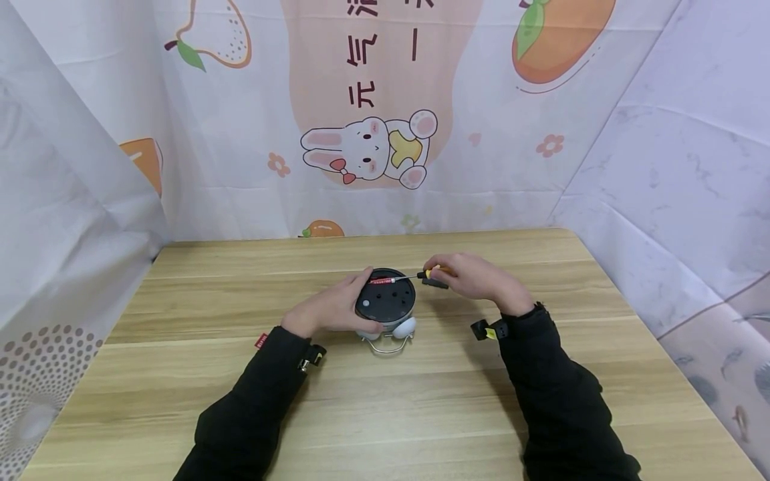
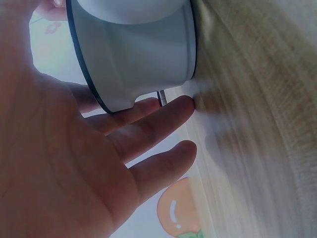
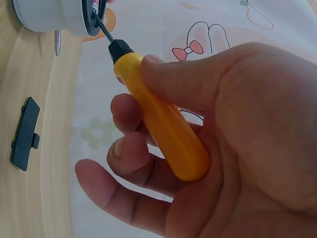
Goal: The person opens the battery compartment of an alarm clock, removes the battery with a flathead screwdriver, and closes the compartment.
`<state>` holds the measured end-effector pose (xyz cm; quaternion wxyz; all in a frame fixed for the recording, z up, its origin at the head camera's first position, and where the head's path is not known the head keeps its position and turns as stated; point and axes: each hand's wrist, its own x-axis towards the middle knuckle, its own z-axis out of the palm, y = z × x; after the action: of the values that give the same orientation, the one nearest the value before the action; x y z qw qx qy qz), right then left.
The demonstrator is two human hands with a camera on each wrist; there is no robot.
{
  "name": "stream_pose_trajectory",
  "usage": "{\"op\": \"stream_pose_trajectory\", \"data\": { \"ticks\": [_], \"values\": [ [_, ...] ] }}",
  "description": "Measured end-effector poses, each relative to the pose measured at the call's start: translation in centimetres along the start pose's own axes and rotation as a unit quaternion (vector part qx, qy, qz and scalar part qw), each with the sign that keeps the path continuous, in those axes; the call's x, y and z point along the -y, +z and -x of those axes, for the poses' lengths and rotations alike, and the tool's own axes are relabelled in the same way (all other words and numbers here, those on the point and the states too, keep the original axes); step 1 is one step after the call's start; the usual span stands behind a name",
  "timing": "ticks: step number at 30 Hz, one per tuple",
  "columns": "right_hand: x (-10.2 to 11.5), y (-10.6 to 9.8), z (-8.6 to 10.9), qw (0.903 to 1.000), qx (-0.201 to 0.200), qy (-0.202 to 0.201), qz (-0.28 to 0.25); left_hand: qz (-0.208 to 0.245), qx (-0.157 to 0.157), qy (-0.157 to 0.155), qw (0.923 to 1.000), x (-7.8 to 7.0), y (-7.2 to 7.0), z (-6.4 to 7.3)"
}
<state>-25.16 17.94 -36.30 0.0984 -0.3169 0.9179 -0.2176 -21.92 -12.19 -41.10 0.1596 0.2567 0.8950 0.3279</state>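
Alarm clock on the bench, near its far edge, back turned up, bells toward the person; body white and round, smooth and slightly glossy at the left wrist, with a thin dark rim at the back edge; back panel black and circular, dotted with small dark knobs and one pale round spot; two white domed bells at the near side, a thin bent silver handle joined over them; one slim metal leg projects from the opposite side; long recess in the back uncovered, a red battery with pale lettering lying in it. Left hand grips the clock's side, thumb by the bells, other fingers reaching along the far side; right hand grips a screwdriver with yellow handle and black collar, thumb pressed along it, steel tip entering the recess at the battery's end; black battery cover, tabbed, lies on the bench just beside the clock, apart from it, below the right hand.
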Motion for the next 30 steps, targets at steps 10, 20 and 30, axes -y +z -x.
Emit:
{"op": "stream_pose_trajectory", "data": {
  "ticks": [10,20,30],
  "values": [
    [0.31,-0.35,0.19,0.9993,-0.013,-0.015,-0.032,0.006,-0.001,-0.002,1.0,-0.01,-0.02,-0.06],
    [0.38,-0.38,0.22,0.9993,-0.009,-0.013,-0.035,0.002,0.002,-0.009,1.0,0.04,0.03,0.05],
    [0.03,-0.51,0.36,0.9987,-0.008,-0.014,-0.048,0.001,0.003,-0.007,1.0,0.14,0.11,-0.15]
  ]
}}
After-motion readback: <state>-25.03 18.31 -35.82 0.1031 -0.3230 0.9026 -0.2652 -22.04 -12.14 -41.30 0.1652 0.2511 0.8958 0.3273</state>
